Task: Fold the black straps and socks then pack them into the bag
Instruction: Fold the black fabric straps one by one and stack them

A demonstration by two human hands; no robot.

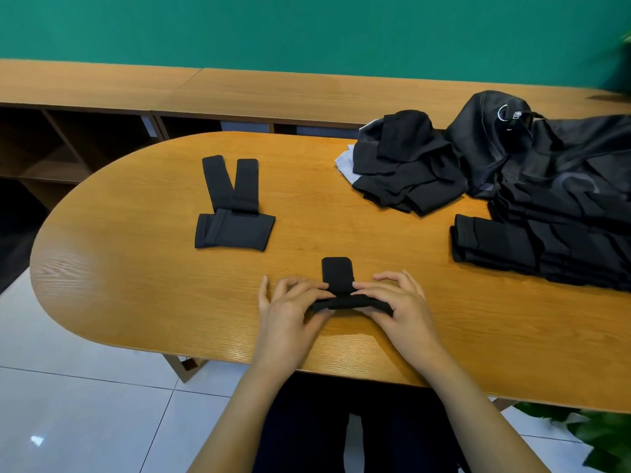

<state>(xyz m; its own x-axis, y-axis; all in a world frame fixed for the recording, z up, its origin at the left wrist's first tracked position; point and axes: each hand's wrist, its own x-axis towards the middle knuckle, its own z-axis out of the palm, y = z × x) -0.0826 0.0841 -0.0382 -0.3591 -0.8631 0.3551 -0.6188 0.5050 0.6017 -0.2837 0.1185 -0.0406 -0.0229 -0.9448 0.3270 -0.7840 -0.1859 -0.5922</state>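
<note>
Both hands work at the near edge of the wooden table (136, 268); the left hand (290, 308) and the right hand (396, 302) each pinch a black strap (336, 271) between thumb and curled fingers, one hand at either end of its crosswise band; the other fingers of each hand are lifted and loosely bent; the band is bunched between the two hands, just above the tabletop, and a short rounded tab of the strap lies flat on the wood, pointing away from the person.

A second strap (234, 227) lies flat further back and to the left, well apart from the hands; its wide band is nearest the person and two long tails spread away from it in a V.

At the far right sits a pile of black cloth (406, 165) with a bit of white showing under it; just beside it the black bag (546, 158) lies slumped; a folded stack (495, 240) of black pieces lies in front of the bag.
</note>
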